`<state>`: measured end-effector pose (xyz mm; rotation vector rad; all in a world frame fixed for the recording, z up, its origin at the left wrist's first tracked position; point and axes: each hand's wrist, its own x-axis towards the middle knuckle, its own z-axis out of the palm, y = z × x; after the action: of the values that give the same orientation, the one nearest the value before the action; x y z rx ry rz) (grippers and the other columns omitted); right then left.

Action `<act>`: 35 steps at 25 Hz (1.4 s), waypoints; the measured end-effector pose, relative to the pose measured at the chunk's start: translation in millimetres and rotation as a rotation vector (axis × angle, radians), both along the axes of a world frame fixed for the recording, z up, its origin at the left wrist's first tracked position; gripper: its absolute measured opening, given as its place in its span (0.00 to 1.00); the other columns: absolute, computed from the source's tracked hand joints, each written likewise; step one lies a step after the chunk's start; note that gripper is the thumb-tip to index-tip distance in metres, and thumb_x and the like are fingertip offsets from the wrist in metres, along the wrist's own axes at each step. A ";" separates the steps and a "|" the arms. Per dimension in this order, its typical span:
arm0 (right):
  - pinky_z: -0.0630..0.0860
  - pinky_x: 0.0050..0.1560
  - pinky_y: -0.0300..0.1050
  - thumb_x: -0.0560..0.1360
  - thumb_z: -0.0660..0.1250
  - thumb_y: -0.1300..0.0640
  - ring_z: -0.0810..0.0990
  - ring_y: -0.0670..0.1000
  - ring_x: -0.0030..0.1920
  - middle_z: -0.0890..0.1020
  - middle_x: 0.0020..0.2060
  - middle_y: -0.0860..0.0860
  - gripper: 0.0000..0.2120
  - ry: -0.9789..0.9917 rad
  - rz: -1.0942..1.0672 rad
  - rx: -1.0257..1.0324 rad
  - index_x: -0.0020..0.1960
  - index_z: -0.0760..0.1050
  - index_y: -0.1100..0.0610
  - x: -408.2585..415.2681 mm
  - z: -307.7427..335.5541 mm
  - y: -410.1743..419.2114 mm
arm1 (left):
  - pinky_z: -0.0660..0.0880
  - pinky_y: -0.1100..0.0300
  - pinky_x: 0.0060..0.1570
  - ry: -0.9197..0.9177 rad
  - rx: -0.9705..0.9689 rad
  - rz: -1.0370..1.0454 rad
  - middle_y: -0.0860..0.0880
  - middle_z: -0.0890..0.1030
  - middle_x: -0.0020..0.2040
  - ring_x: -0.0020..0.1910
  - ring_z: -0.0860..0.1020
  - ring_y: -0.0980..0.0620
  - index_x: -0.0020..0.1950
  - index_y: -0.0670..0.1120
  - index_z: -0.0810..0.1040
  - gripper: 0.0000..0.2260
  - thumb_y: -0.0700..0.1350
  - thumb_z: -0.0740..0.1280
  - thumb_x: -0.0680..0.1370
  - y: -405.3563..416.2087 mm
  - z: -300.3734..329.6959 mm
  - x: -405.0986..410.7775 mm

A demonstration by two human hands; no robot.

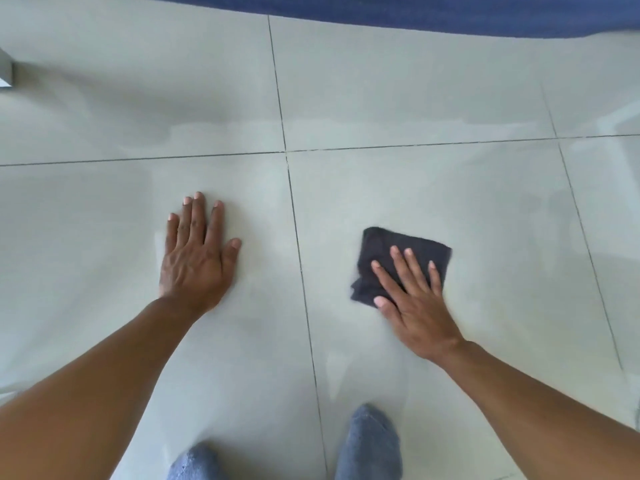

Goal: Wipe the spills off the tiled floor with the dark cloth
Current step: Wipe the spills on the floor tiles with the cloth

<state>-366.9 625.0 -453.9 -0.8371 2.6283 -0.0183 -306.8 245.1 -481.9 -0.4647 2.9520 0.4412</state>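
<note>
The dark cloth (384, 251) lies folded flat on the pale tiled floor (415, 188), right of the centre grout line. My right hand (412, 299) presses down on its near right part with fingers spread. My left hand (195, 251) rests flat on the tile to the left, palm down, fingers apart, holding nothing. A faint wet sheen (339, 372) shows on the tile near my right foot. A dull damp band (207, 129) crosses the far tiles.
My two feet in blue-grey socks (369, 445) stand at the bottom edge. A blue fabric edge (415, 12) runs along the top. A grey furniture leg (7, 71) stands at the far left.
</note>
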 end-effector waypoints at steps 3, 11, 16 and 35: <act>0.46 0.78 0.73 0.84 0.46 0.39 0.42 0.59 0.84 0.44 0.84 0.55 0.30 -0.006 -0.360 0.063 0.84 0.48 0.44 -92.4 0.3 3.3 | 0.43 0.44 0.79 -0.012 -0.027 -0.004 0.39 0.47 0.83 0.82 0.44 0.42 0.82 0.44 0.48 0.30 0.57 0.47 0.83 0.1 -8.2 -0.2; 0.41 0.76 0.75 0.84 0.51 0.45 0.38 0.63 0.83 0.43 0.84 0.56 0.28 -0.051 0.056 -0.118 0.83 0.50 0.44 -72.4 -7.2 -228.0 | 0.47 0.47 0.79 -0.024 0.001 -0.041 0.40 0.51 0.83 0.82 0.49 0.42 0.82 0.46 0.54 0.28 0.54 0.51 0.83 -18.8 5.7 3.5; 0.53 0.78 0.70 0.85 0.52 0.44 0.48 0.58 0.84 0.52 0.84 0.53 0.28 0.020 0.421 -0.100 0.83 0.52 0.44 17.4 -8.0 -46.0 | 0.46 0.46 0.79 0.023 -0.026 0.131 0.39 0.51 0.83 0.82 0.48 0.42 0.82 0.47 0.53 0.27 0.54 0.51 0.84 -31.4 -3.1 22.9; 0.56 0.76 0.71 0.83 0.53 0.43 0.57 0.61 0.82 0.58 0.83 0.57 0.28 0.073 0.119 -0.061 0.82 0.57 0.46 -30.6 -2.3 -16.5 | 0.56 0.48 0.76 -0.069 0.021 0.113 0.45 0.56 0.83 0.80 0.55 0.44 0.80 0.43 0.59 0.29 0.46 0.58 0.79 -44.0 22.4 14.9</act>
<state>-397.6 608.5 -456.2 -1.0319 2.6526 -0.0368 -291.9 201.2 -459.5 -0.6334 2.8617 0.4581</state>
